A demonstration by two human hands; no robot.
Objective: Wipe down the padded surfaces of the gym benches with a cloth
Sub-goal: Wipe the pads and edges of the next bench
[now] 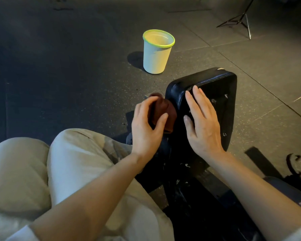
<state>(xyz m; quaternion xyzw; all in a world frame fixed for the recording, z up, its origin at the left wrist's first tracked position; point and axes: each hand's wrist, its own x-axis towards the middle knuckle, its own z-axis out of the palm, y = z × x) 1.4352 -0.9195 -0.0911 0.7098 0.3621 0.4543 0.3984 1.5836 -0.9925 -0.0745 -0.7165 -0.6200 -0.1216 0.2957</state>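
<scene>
Left hand: the left hand (147, 126) curls round a dark reddish-brown cloth (161, 113), thumb on the near side and fingers over the far side, and holds it against the left side edge of the pad.
Right hand: the right hand (201, 122) lies flat and spread on the top of the pad, fingers straight and a little apart, holding nothing.
Cloth: bunched into a thick wad, partly hidden by the left hand; its right side touches the pad's side wall.
Pad: the black padded bench pad (214, 89) tilts away from the person, with rounded corners and a shiny, creased cover; pale specks and smears show on its top near the right hand, and a small light mark sits at its far corner.
Frame: the dark bench frame (189, 185) below the pad also carries whitish flecks.
Bin: a pale waste bin (156, 54) with a yellow-green rim stands upright on the floor, beyond the pad and apart from it.
Floor: dark speckled rubber tiles (68, 75).
Legs: light trousers (76, 162) fill the lower left.
Far right: a tripod stand (240, 21) stands on the floor.
</scene>
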